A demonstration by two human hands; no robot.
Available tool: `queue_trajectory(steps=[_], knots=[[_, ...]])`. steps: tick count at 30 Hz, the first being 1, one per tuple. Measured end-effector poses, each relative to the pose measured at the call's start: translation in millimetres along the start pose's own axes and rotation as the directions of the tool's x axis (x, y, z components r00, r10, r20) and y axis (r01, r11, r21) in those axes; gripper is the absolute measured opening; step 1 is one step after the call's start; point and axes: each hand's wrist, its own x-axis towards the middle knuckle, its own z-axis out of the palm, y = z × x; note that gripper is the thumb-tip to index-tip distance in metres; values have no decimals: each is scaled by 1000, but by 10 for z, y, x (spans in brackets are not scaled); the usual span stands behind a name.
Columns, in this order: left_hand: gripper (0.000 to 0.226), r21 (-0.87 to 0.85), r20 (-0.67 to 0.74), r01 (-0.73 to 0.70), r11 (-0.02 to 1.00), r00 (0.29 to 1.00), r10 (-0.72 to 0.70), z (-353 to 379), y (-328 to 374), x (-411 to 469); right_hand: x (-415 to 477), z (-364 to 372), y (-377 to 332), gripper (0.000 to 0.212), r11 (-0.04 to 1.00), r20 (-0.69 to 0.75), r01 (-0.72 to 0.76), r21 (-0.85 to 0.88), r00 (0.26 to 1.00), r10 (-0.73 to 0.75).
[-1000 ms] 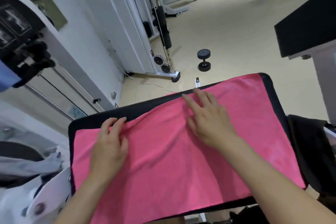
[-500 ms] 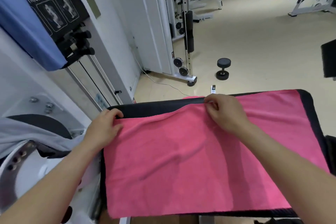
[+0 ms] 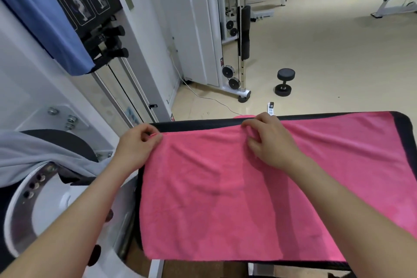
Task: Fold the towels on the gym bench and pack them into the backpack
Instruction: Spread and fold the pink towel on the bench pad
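One pink towel [image 3: 225,198] lies flat across the one black bench [image 3: 203,123], my left hand [image 3: 135,149] pinching its far left corner and my right hand [image 3: 270,142] pinching its far edge.

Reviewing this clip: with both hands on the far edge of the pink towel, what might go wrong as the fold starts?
1. The left hand pinches the far left corner of the pink towel, but the right hand grips mid-edge. The far right stretch lies unheld, so the fold may come out skewed.
2. A bit of towel hangs past the far edge of the gym bench; it may drag or catch.
3. Wrinkles between the hands could get folded in.
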Motion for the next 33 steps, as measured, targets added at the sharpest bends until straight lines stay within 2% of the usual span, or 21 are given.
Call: queue_trajectory(steps=[1, 3, 5, 6, 7, 9, 11, 13, 15, 18, 20, 22, 24, 26, 30, 33], knots=[[8, -64, 68, -37, 997, 997, 42, -13, 129, -106, -34, -36, -89, 44, 997, 2, -30, 64, 1000, 30], [13, -282, 226, -29, 959, 969, 96, 15, 448, -338, -191, -140, -354, 47, 926, 44, -109, 360, 994, 100], [13, -483, 367, 52, 874, 918, 149, 80, 755, -539, -448, -260, -685, 52, 660, 225, -237, 713, 969, 105], [13, -555, 423, 94, 826, 887, 183, 120, 872, -607, -568, -286, -829, 54, 544, 283, -276, 793, 956, 72], [15, -608, 475, 132, 783, 850, 226, 155, 968, -657, -675, -282, -929, 55, 514, 265, -254, 819, 963, 52], [29, -649, 559, 165, 743, 766, 318, 218, 1112, -716, -820, -237, -951, 51, 604, 38, -114, 789, 990, 138], [35, -612, 581, 102, 784, 730, 359, 295, 1242, -757, -893, -279, -825, 39, 639, -144, -79, 765, 946, 291], [20, -542, 552, -8, 841, 751, 363, 412, 1408, -806, -956, -375, -632, 27, 657, -182, -134, 742, 903, 390], [8, -496, 527, -116, 860, 748, 405, 581, 1604, -864, -1022, -473, -424, 16, 702, -169, -178, 690, 903, 394], [9, -372, 416, -403, 836, 733, 539, 902, 1873, -917, -1101, -625, -177, 16, 749, -218, -169, 641, 895, 389], [14, -286, 379, -520, 805, 710, 593, 1113, 2060, -943, -1161, -732, 31, 15, 745, -251, -182, 641, 868, 428], [18, -268, 458, -528, 806, 666, 589, 1306, 2178, -924, -1188, -804, 259, 21, 745, -225, -242, 621, 856, 466], [17, -359, 557, -401, 843, 632, 538, 1478, 2240, -880, -1188, -862, 479, 29, 717, -160, -308, 625, 848, 505], [15, -407, 592, -306, 861, 630, 504, 1628, 2279, -835, -1152, -940, 668, 29, 676, -73, -353, 647, 854, 515], [11, -272, 528, -447, 852, 670, 521, 1942, 2389, -792, -1029, -1102, 993, 29, 627, 19, -417, 658, 841, 540], [12, -245, 503, -442, 863, 702, 503, 2181, 2424, -768, -939, -1153, 1131, 29, 648, 67, -461, 606, 841, 537]])
